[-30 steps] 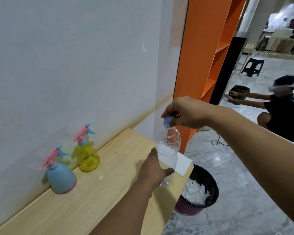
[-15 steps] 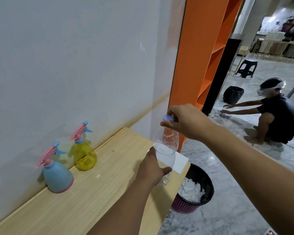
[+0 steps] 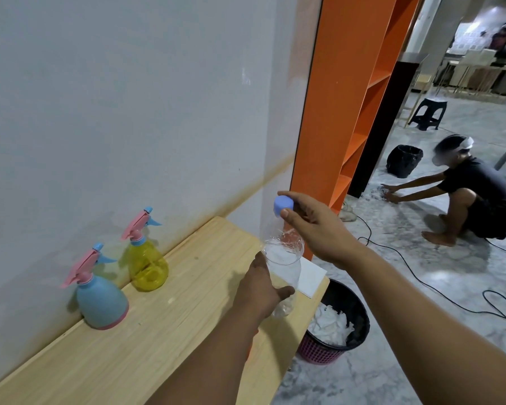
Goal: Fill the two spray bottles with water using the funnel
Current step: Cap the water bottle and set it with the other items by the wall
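Note:
A blue spray bottle (image 3: 101, 304) and a yellow spray bottle (image 3: 147, 264), both with pink trigger heads, stand against the wall on the wooden table (image 3: 164, 325). My left hand (image 3: 262, 290) grips a clear plastic water bottle (image 3: 285, 267) upright over the table's right end. My right hand (image 3: 311, 226) pinches the bottle's blue cap (image 3: 283, 204) between thumb and fingers, a little above the bottle. No funnel shows in the frame.
A white sheet (image 3: 311, 277) lies at the table's right end. Below it stands a black bin (image 3: 338, 323) with white paper. An orange shelf (image 3: 351, 97) rises behind. A person (image 3: 473, 191) crouches on the marble floor, with cables (image 3: 456, 293) nearby.
My right hand has lifted the blue cap up off the bottle's neck. The head view has swung slightly, and the crouching person has shifted.

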